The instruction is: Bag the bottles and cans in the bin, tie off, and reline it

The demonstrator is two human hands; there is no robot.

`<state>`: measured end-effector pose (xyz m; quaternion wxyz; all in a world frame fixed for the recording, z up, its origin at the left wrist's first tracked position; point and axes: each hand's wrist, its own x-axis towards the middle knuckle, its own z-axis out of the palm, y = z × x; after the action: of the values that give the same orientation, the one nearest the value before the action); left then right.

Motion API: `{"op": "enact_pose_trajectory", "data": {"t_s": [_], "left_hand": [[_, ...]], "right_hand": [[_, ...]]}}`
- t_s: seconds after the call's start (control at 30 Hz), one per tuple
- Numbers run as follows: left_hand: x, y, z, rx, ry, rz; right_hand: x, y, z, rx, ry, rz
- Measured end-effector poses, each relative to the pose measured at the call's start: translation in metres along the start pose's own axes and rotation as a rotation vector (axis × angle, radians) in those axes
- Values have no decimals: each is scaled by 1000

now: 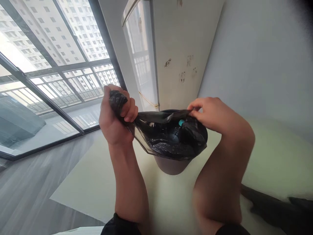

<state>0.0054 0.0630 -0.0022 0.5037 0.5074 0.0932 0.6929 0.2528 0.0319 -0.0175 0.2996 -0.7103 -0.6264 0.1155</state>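
Standing beyond the glass, a pale, many-windowed building [41, 29] is seen at the upper left. It is viewed through dark-framed glazing [80, 42], behind which a balcony railing [73, 85] is also shown. The right side is occupied by a plain, pale wall [256, 55]. The grey floor [36, 182] is partly covered by a pale mat [83, 189], whose straight edge is seen at the lower left. Against the wall, a white refrigerator-like cabinet [181, 42] is placed, its side marked by brownish worn patches [182, 76]. In front of it, near the centre, a greyish bin [173, 164] is set upright on the mat. The bin's mouth is largely covered by a thin black bag [171, 151], which is stretched sideways between the two hands. A bunched part of the bag is gripped in the closed fist of the left hand [110, 122]; its opposite edge is pinched between thumb and fingers by the right hand [211, 112]. Within the bag's opening, near the right hand, a small turquoise item [181, 123] is visible, but its full shape cannot be told.
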Motion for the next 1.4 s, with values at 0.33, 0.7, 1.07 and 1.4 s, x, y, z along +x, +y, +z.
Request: {"op": "enact_pose_trajectory", "data": {"t_s": [0.33, 0.7, 1.07, 1.4], "left_hand": [[-2, -19, 0, 195, -148, -78], [-15, -22, 25, 105, -275, -113], [1, -13, 8, -184, 24, -210], [-12, -19, 29, -14, -117, -326]], "right_hand": [[5, -14, 11, 1123, 288, -225], [-20, -56, 10, 1483, 78, -333], [-10, -26, -9, 1578, -244, -483], [-12, -42, 3, 1398, -41, -439]]}}
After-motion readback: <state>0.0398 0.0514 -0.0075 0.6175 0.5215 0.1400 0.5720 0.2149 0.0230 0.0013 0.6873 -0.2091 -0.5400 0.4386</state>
